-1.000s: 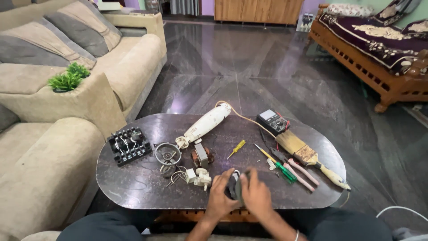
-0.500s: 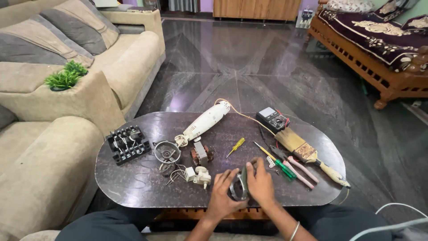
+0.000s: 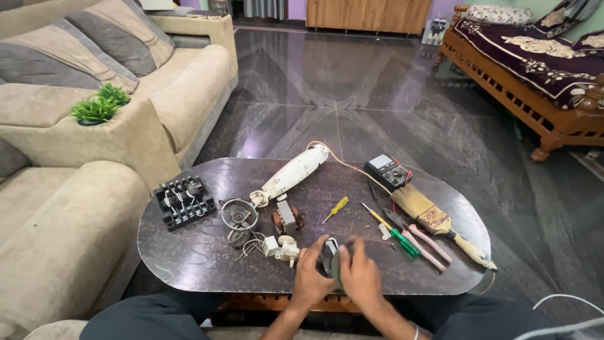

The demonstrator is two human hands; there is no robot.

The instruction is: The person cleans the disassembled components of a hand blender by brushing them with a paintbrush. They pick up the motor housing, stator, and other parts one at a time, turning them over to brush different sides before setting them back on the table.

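Observation:
Both my hands meet at the near edge of a dark oval stone table [image 3: 189, 252]. My left hand [image 3: 309, 277] and my right hand [image 3: 360, 274] together grip a small dark round part [image 3: 330, 257] held upright between the fingers. Just left of them lie a white plastic piece [image 3: 286, 247] with loose wires [image 3: 251, 244]. A motor core with copper windings [image 3: 287, 218] and a round metal fan housing [image 3: 239, 215] sit behind. A white hand-blender body [image 3: 292, 174] with a thin cord lies toward the middle.
A black terminal block [image 3: 184, 201] sits at the table's left. Right of my hands are a yellow screwdriver [image 3: 336, 208], a green-handled screwdriver [image 3: 396, 236], pink-handled pliers [image 3: 423, 242], a paintbrush [image 3: 440, 223] and a multimeter [image 3: 385, 170]. Beige sofa [image 3: 56, 220] left, wooden daybed [image 3: 535, 69] far right.
My hands have shifted slightly on the dark part, turning it more upright. The camera tilted a little; the things on the table stay put.

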